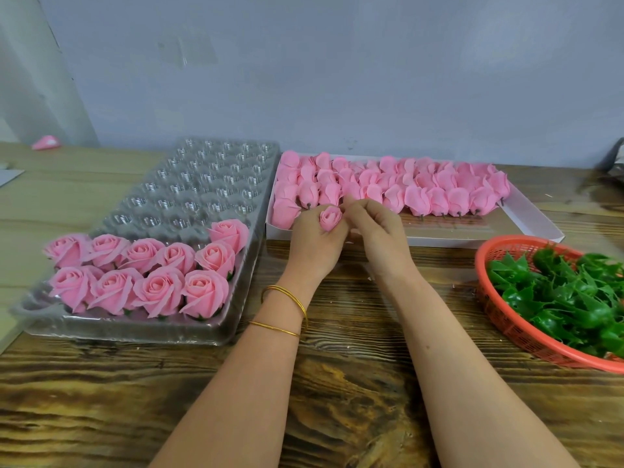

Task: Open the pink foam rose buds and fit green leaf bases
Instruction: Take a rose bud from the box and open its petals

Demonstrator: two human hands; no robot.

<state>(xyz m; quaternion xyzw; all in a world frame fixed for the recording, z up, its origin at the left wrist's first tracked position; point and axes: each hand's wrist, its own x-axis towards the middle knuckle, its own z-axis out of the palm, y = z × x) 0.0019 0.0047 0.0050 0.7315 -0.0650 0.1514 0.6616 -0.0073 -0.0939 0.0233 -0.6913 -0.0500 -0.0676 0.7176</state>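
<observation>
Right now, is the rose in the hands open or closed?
Closed: the rose is a tight bud, petals wrapped together, held in the left hand.

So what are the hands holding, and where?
A pink rose bud: the left hand grips its base, the right hand pinches an outer petal.

- Bare counter lies open behind my left grip and right grip.
- Clear tray blocks left, white box ahead, red basket right.

Pretty bright, soft even light with only faint shadows, some glare on the clear plastic tray left on the worktop, and wide-angle bending plus softness toward the edges.
</observation>
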